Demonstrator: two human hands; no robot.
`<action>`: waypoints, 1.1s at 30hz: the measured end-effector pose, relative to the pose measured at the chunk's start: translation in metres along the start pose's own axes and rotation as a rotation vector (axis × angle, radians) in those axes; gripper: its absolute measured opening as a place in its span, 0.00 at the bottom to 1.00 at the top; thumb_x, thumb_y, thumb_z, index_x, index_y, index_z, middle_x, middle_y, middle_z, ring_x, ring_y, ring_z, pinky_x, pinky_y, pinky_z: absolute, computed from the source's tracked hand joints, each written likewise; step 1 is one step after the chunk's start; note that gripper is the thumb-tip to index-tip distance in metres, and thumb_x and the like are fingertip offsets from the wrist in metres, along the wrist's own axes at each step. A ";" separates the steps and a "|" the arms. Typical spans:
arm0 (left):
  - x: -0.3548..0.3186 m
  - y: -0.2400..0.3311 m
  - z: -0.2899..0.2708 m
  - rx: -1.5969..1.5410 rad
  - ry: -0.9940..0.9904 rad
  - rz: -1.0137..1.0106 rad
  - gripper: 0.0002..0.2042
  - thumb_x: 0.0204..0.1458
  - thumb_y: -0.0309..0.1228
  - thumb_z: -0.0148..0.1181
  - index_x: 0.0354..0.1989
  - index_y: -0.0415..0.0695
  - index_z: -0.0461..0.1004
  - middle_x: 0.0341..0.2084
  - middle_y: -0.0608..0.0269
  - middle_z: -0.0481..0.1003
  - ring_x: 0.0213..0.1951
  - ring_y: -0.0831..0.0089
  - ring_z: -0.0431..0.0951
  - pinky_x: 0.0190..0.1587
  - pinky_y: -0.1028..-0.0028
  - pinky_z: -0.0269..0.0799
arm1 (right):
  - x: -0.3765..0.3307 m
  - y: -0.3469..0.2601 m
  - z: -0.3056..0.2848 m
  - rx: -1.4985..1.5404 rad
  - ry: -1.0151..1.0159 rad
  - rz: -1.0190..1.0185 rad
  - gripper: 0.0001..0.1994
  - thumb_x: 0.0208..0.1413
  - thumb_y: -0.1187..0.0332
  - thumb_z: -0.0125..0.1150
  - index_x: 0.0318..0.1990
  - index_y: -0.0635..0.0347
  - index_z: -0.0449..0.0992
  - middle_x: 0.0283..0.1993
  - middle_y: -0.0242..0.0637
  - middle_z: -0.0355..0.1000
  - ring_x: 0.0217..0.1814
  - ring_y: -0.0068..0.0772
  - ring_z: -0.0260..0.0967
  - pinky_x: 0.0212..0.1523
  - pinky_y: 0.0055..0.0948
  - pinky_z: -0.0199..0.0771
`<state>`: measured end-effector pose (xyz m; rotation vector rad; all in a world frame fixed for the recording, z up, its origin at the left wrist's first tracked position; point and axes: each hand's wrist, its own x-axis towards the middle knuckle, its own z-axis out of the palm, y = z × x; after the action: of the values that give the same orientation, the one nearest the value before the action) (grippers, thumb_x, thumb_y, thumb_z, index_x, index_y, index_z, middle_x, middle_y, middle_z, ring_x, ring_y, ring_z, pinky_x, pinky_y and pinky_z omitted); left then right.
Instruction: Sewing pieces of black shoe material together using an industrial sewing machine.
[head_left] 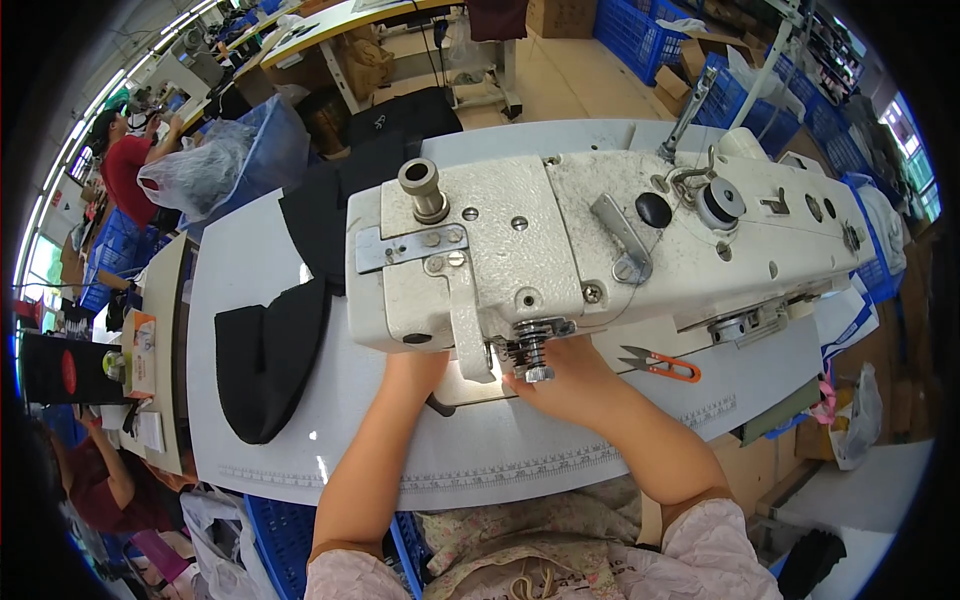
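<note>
A white industrial sewing machine point(500, 240) stretches across the table in front of me. Both my forearms reach in under its head. My left hand point(415, 372) is beside the needle area, and only its back and wrist show. On the other side, my right hand point(562, 378) lies below the thread tension spring point(533, 352). The machine hides the fingers of both hands, so what they hold cannot be seen. Left of the machine lies a dark curved fabric piece point(272, 360), joined to more black fabric point(318, 220) trailing behind the head.
Orange-handled thread snips point(660, 363) lie right of my right hand. A printed ruler point(520, 462) runs along the front of the white sewing table point(235, 455). Two people, one in red point(130, 165), work to the left. Blue crates point(640, 40) stand at the back right.
</note>
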<state>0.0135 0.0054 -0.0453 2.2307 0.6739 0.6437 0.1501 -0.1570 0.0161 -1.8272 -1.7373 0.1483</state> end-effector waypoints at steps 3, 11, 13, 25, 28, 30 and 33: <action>-0.001 -0.008 0.003 0.019 0.175 0.048 0.12 0.48 0.26 0.53 0.42 0.40 0.71 0.39 0.54 0.72 0.43 0.59 0.71 0.44 0.67 0.66 | 0.001 0.000 0.005 0.064 -0.110 0.081 0.08 0.41 0.67 0.60 0.21 0.62 0.71 0.29 0.43 0.68 0.36 0.46 0.66 0.38 0.42 0.64; -0.001 0.036 -0.081 -0.547 0.370 -0.268 0.11 0.56 0.32 0.48 0.40 0.38 0.72 0.28 0.68 0.73 0.32 0.82 0.69 0.35 0.80 0.65 | 0.003 -0.008 -0.010 -0.117 -0.252 0.105 0.11 0.44 0.61 0.60 0.21 0.59 0.71 0.23 0.40 0.70 0.28 0.45 0.69 0.33 0.43 0.66; -0.008 0.037 -0.103 -0.452 0.382 -0.273 0.12 0.57 0.34 0.48 0.36 0.38 0.73 0.22 0.71 0.69 0.25 0.85 0.64 0.29 0.81 0.62 | 0.009 -0.007 -0.015 -0.170 -0.495 0.163 0.26 0.50 0.47 0.52 0.33 0.69 0.73 0.32 0.46 0.72 0.34 0.50 0.70 0.37 0.40 0.71; -0.124 -0.027 -0.223 0.456 0.737 -0.627 0.11 0.52 0.31 0.50 0.35 0.34 0.70 0.27 0.48 0.73 0.34 0.57 0.71 0.41 0.69 0.64 | 0.002 -0.012 -0.013 -0.115 -0.249 0.192 0.14 0.46 0.58 0.57 0.20 0.60 0.74 0.28 0.43 0.69 0.36 0.47 0.67 0.39 0.45 0.61; -0.149 -0.050 -0.215 0.717 0.633 -0.662 0.12 0.49 0.30 0.52 0.38 0.33 0.69 0.35 0.45 0.71 0.42 0.51 0.69 0.48 0.63 0.62 | 0.005 -0.008 -0.011 -0.194 -0.285 0.178 0.16 0.47 0.57 0.57 0.21 0.62 0.75 0.28 0.44 0.69 0.36 0.47 0.67 0.40 0.45 0.61; -0.146 -0.053 -0.213 0.824 0.697 -0.527 0.14 0.47 0.29 0.54 0.39 0.33 0.69 0.40 0.45 0.70 0.47 0.50 0.67 0.51 0.61 0.59 | 0.008 -0.010 -0.013 -0.118 -0.345 0.236 0.17 0.48 0.56 0.56 0.23 0.63 0.76 0.30 0.46 0.69 0.37 0.48 0.67 0.41 0.45 0.61; -0.079 -0.002 -0.199 0.958 0.736 -0.233 0.18 0.45 0.31 0.57 0.43 0.33 0.69 0.47 0.45 0.66 0.51 0.50 0.63 0.55 0.60 0.56 | 0.002 -0.002 -0.009 -0.178 -0.265 0.182 0.17 0.48 0.55 0.55 0.23 0.63 0.76 0.29 0.46 0.69 0.37 0.48 0.67 0.41 0.45 0.61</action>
<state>-0.1679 0.0528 0.0583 2.6324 1.9007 1.2124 0.1524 -0.1586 0.0246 -2.1790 -1.8060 0.3316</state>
